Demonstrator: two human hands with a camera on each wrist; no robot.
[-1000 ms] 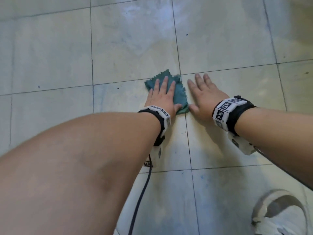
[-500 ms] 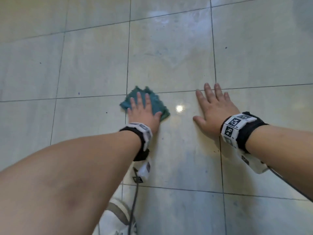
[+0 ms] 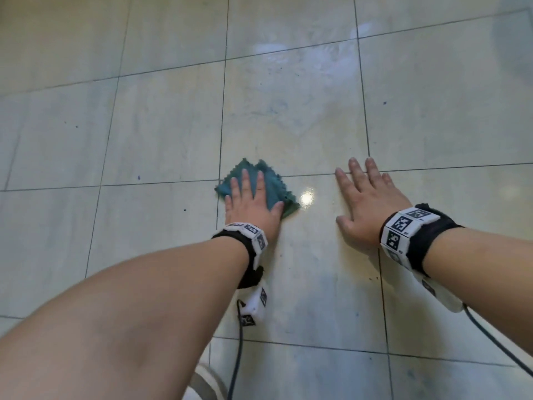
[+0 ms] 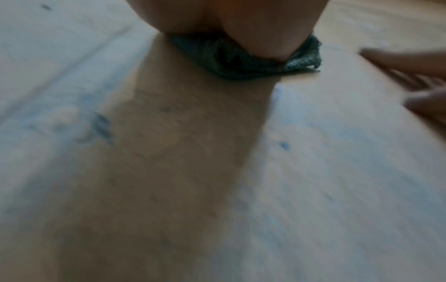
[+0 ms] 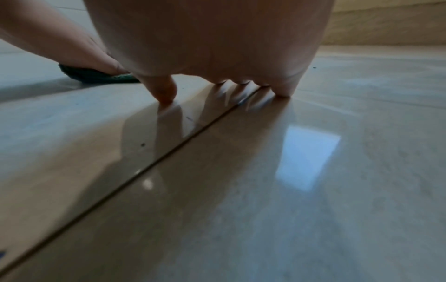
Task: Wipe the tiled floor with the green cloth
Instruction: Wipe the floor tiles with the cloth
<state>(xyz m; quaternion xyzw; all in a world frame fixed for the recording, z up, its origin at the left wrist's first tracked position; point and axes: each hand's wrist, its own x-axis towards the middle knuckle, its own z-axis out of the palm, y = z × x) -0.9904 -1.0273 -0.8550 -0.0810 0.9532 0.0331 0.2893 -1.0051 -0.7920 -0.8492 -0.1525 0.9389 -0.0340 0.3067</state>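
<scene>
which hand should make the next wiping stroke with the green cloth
Left. The left hand already presses flat on the green cloth, fingers straight. The right hand rests flat on bare tiled floor, apart from the cloth, as a brace.

Teal-green cloth [image 3: 272,192] on pale grey-beige tiled floor [image 3: 288,116]; black-and-white checkered wristbands [image 3: 403,226].

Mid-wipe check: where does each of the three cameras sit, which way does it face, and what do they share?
Head: looks down from above at the tiled floor; shows both forearms, left hand flat on the green cloth, right hand flat on tile.
Left wrist: low, looks along the palm; palm heel on the cloth.
Right wrist: low, looks along the hand; fingertips on tile.
Shared: the cloth shows in all three views.
</scene>
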